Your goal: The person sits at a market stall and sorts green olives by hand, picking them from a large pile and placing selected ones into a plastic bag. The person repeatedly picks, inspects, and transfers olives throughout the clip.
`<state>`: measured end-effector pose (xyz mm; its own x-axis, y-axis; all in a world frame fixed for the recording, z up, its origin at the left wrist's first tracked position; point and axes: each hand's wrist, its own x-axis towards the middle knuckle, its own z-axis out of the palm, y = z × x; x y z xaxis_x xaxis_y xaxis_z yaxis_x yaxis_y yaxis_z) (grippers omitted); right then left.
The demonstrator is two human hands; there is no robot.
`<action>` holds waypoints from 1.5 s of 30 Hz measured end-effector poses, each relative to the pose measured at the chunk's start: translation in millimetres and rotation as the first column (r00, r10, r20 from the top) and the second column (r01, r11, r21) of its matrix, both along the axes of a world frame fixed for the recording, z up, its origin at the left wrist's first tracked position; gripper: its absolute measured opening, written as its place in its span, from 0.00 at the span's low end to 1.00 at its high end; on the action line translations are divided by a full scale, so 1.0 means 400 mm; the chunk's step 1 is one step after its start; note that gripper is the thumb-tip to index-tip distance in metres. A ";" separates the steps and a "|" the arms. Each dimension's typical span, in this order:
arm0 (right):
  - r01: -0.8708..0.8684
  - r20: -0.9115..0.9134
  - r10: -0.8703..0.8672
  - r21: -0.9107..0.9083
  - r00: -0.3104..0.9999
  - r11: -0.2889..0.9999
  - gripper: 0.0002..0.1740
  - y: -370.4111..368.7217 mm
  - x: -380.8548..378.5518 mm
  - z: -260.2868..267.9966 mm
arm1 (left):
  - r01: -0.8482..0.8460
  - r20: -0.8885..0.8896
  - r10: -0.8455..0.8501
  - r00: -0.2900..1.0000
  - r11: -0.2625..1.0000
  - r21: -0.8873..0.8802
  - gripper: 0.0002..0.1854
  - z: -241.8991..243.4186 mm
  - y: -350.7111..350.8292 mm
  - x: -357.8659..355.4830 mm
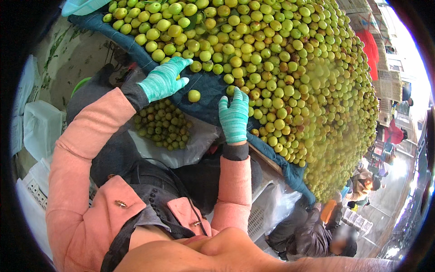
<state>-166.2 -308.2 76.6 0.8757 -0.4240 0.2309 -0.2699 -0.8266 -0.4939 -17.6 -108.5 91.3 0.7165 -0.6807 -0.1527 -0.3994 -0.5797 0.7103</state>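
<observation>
A large heap of green, partly brown-blotched round fruits, which look like jujubes [272,68], lies on a dark blue cloth [207,89]. My left hand [164,79], in a teal striped knit glove, rests at the heap's near edge, fingers spread, touching or just above fruits; its palm is hidden. My right hand [234,115], gloved alike, has its fingertips at a green fruit [230,90] by the cloth's bare strip, thumb apart. Between the hands a single yellow-green fruit [194,96] lies on the cloth. Below the cloth's edge, more fruits [164,125] sit in a clear plastic bag [200,136].
Plastic crates [42,129] stand at the left, and a light blue basket [83,6] at the top left. A lined crate [256,219] is under the cloth's edge. Another person [312,234] sits at the lower right; more people and stacked crates are farther off.
</observation>
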 end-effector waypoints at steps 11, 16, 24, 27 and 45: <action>-0.020 0.090 0.012 0.089 0.996 0.996 0.34 0.003 0.109 -0.024 | -0.013 0.005 0.013 1.000 0.999 0.036 0.34 -0.019 -0.034 0.016; -0.005 -0.002 0.005 0.044 1.000 0.999 0.39 0.057 0.132 -0.055 | 0.048 -0.007 -0.048 0.999 0.999 0.005 0.34 -0.029 -0.030 0.027; 0.000 0.180 -0.018 0.098 0.984 0.995 0.30 0.058 0.175 -0.015 | 0.047 -0.044 -0.047 0.998 0.999 0.001 0.33 -0.032 -0.024 0.024; -0.057 0.113 0.000 0.506 0.994 0.860 0.28 0.037 0.165 -0.006 | 0.045 -0.027 -0.045 0.999 0.999 -0.007 0.33 -0.027 -0.023 0.029; -0.007 0.073 0.000 0.096 0.997 0.995 0.16 -0.001 0.232 -0.003 | 0.034 -0.102 -0.029 0.994 0.998 0.047 0.33 -0.013 -0.026 0.035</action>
